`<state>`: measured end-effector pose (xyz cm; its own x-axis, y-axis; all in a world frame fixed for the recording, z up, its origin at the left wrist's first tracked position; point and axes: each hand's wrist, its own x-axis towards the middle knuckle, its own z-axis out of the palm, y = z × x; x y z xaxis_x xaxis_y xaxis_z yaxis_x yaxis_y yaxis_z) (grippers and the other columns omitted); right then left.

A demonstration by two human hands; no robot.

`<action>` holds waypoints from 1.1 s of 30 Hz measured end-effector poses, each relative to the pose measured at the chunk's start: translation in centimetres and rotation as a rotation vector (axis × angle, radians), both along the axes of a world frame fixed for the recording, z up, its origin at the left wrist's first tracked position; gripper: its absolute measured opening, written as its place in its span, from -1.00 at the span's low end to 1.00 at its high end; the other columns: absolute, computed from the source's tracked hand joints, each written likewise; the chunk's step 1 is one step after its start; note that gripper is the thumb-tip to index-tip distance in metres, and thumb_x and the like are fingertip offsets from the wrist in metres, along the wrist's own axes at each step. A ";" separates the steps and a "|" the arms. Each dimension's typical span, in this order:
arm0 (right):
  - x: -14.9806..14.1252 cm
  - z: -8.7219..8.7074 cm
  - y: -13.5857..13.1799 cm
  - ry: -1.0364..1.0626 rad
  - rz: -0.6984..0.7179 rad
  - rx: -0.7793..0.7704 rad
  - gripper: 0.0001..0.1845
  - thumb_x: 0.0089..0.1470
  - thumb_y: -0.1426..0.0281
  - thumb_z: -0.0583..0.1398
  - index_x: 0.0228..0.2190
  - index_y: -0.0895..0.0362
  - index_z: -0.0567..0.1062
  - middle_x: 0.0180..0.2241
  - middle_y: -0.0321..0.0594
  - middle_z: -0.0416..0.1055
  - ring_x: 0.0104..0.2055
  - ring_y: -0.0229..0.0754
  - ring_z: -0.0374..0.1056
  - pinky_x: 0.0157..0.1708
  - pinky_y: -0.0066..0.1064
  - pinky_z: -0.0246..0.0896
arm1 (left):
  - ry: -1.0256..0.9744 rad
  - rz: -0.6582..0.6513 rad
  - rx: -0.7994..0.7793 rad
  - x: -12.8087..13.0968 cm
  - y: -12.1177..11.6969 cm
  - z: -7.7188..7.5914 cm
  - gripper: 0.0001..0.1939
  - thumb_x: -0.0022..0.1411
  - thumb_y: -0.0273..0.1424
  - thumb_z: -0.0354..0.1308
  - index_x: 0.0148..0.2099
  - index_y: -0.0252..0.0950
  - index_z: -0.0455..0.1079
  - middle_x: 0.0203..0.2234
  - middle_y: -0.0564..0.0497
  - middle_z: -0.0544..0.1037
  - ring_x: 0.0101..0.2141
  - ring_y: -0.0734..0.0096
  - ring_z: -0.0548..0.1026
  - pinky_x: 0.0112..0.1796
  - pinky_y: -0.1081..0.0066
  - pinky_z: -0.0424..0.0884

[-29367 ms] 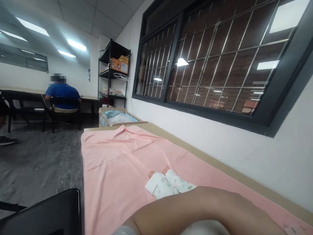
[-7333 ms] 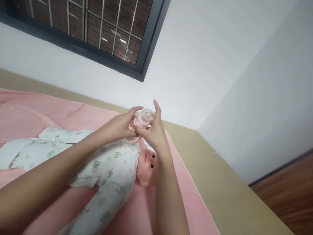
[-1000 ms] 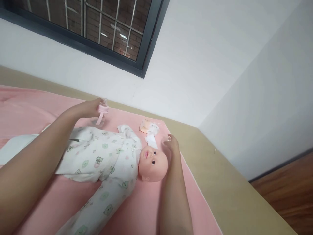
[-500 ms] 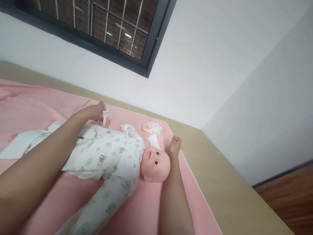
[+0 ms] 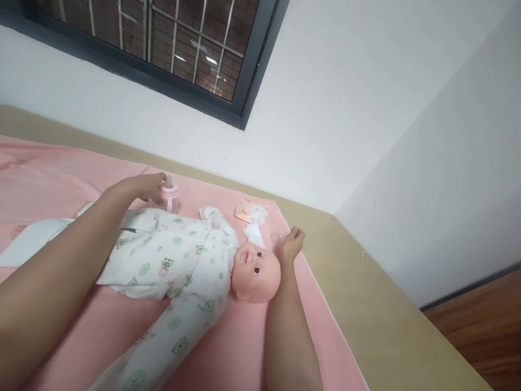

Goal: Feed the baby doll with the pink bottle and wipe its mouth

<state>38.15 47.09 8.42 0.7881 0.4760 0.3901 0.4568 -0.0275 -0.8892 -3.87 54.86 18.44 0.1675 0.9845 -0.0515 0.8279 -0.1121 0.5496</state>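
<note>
The doll (image 5: 183,255) lies face up on the pink blanket (image 5: 220,342) over the desk (image 5: 366,309), its head toward the right. On its far side, by the waist, a baby bottle (image 5: 170,194) with a pink collar stands upright, teat uncovered. The left hand (image 5: 150,188) is at the bottle's left side, fingers bent; from here I can't tell whether that grip holds it or merely sits against it. The right hand (image 5: 292,244), beyond the doll's head, has a loose, half-curled grip around nothing, just right of a clear cap (image 5: 277,238). Left of that cap lie a white cloth (image 5: 254,234) and, farther off, a printed packet (image 5: 251,210).
</note>
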 end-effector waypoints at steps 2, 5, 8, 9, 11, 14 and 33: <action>-0.1 0.2 -0.2 -0.012 -0.025 0.030 -0.50 0.11 0.07 -0.10 -0.19 0.19 0.35 -0.12 0.07 0.41 -0.07 -0.01 0.31 -0.05 -0.20 0.15 | 0.089 0.029 -0.026 -0.3 -0.2 0.6 -0.27 -0.06 -0.60 0.26 0.18 -0.46 0.13 -0.04 -0.29 0.46 -0.24 0.05 0.50 -0.16 0.14 0.40; -0.4 0.8 -0.9 -0.057 -0.078 0.099 -0.60 0.13 0.15 -0.10 -0.28 0.14 0.37 -0.19 0.00 0.44 -0.09 -0.05 0.30 -0.06 -0.23 0.13 | 0.192 0.123 0.027 -0.9 -0.7 2.0 -0.08 -0.03 -0.48 0.31 0.32 -0.46 -0.05 0.08 -0.39 0.36 -0.03 -0.22 0.41 -0.08 0.02 0.33; -0.9 1.7 -1.6 -0.114 -0.130 0.175 -0.64 0.15 0.21 -0.13 -0.41 0.10 0.36 -0.27 -0.06 0.45 -0.09 -0.06 0.27 -0.07 -0.25 0.11 | 0.207 0.215 0.228 -0.7 -2.3 3.9 -0.05 0.02 -0.27 0.30 0.35 -0.44 -0.07 0.11 -0.40 0.33 0.02 -0.36 0.35 -0.09 -0.05 0.32; -1.1 1.9 -1.7 -0.131 -0.135 0.196 -0.64 0.15 0.22 -0.14 -0.44 0.09 0.34 -0.31 -0.08 0.45 -0.11 -0.07 0.27 -0.09 -0.26 0.11 | 0.200 0.212 0.316 -0.1 -3.1 4.5 -0.09 0.06 -0.20 0.26 0.35 -0.40 -0.04 0.09 -0.37 0.36 0.01 -0.34 0.36 -0.09 -0.03 0.33; -1.4 2.2 -1.8 -0.160 -0.119 0.222 -0.64 0.16 0.23 -0.14 -0.50 0.08 0.31 -0.38 -0.12 0.45 -0.19 -0.10 0.29 -0.15 -0.30 0.13 | 0.146 0.103 0.445 1.9 -5.1 5.6 -0.23 0.15 -0.13 0.14 0.33 -0.29 0.02 0.06 -0.24 0.41 -0.01 -0.18 0.40 -0.08 0.04 0.34; -1.9 2.1 -1.5 -0.195 -0.055 0.227 -0.61 0.17 0.22 -0.13 -0.55 0.08 0.29 -0.48 -0.20 0.42 -0.34 -0.16 0.30 -0.26 -0.36 0.14 | -0.027 -0.225 0.410 6.9 -8.1 6.4 -0.40 0.20 -0.04 0.03 0.20 -0.21 0.22 -0.03 -0.08 0.50 -0.07 0.12 0.47 -0.12 0.28 0.38; -4.5 0.6 -1.0 -0.329 0.289 0.048 -0.52 0.20 0.12 -0.17 -0.59 0.10 0.25 -0.62 -0.30 0.31 -0.52 -0.27 0.21 -0.42 -0.45 0.07 | -0.018 -1.014 -0.501 23.9 -5.2 -0.9 -0.39 -0.09 0.18 0.17 -0.22 -0.22 0.53 -0.35 -0.12 0.61 -0.30 0.11 0.50 -0.25 0.27 0.46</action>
<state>33.67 46.08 9.05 0.4555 0.6340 0.6249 0.6987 0.1804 -0.6923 20.05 49.61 17.51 0.8818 0.2628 -0.3916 0.4716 -0.4913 0.7323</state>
